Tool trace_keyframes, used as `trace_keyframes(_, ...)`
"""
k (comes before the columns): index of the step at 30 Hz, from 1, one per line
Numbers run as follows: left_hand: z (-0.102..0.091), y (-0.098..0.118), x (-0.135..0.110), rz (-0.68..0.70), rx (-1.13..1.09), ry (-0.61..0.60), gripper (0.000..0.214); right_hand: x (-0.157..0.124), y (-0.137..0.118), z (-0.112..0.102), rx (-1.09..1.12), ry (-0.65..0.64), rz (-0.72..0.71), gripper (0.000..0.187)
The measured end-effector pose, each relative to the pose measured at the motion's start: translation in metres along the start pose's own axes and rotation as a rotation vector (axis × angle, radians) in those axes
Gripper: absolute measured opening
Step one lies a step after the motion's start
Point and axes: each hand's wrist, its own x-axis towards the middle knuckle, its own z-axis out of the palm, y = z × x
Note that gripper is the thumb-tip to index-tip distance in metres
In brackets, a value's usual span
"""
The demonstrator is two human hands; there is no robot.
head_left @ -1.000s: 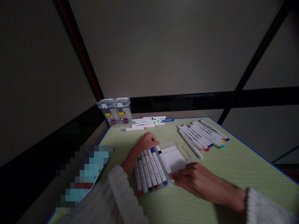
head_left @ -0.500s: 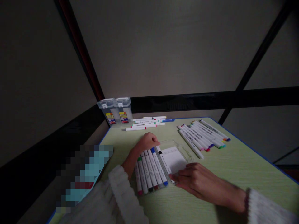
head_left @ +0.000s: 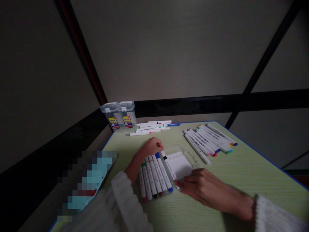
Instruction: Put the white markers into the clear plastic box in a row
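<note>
A clear plastic case [head_left: 176,149] lies opened out on the table. Its left half holds a row of white markers [head_left: 154,175] with coloured caps; a white paper insert [head_left: 180,164] shows in the right half. Along the hinge side of that right half is a single white marker [head_left: 170,166] with a black band. My left hand [head_left: 152,146] is closed at this marker's far end, its fingertips partly hidden. My right hand [head_left: 201,183] pinches the near end between thumb and fingers, over the case's front edge.
Several loose markers [head_left: 207,140] lie side by side at the right. A pile of pens [head_left: 154,126] rests at the back, beside two clear lidded boxes [head_left: 120,116]. A blurred-out light-blue object [head_left: 96,177] is at the left table edge.
Almost nothing differs. Both hands stay at the ends of the black-banded marker, and the view has shifted very slightly.
</note>
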Motion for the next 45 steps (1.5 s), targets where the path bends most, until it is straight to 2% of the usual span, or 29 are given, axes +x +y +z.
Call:
trace_keyframes(4,-0.003,-0.008,0.0,-0.012,-0.069,-0.026,0.014,0.001,0.0,0.0,-0.001,-0.017,0.005,0.031)
trace_keyframes(10,-0.009,-0.011,-0.003,-0.053,-0.163,-0.056,0.022,0.0,0.002,0.001,0.039,0.029,-0.002,0.032)
trace_keyframes(15,-0.012,-0.01,-0.004,-0.049,-0.185,-0.065,0.023,-0.001,0.003,0.004,-0.01,0.007,-0.009,0.031)
trace_keyframes(22,-0.011,-0.015,-0.002,-0.054,-0.173,-0.05,0.025,0.0,0.002,0.001,0.002,0.049,-0.011,0.035)
trace_keyframes(28,-0.01,-0.015,0.0,-0.076,-0.19,-0.09,0.021,0.001,0.001,-0.001,0.002,0.02,-0.006,0.034)
trace_keyframes(35,-0.01,-0.012,-0.004,-0.001,-0.156,-0.008,0.023,0.0,0.001,0.0,0.004,0.015,-0.008,0.036)
trace_keyframes(41,-0.01,-0.009,-0.004,-0.021,-0.115,-0.023,0.022,0.0,0.002,0.001,-0.008,0.013,-0.006,0.033)
trace_keyframes(45,-0.008,-0.01,-0.002,-0.016,-0.124,-0.017,0.021,0.001,0.002,0.002,0.01,0.067,-0.01,0.034)
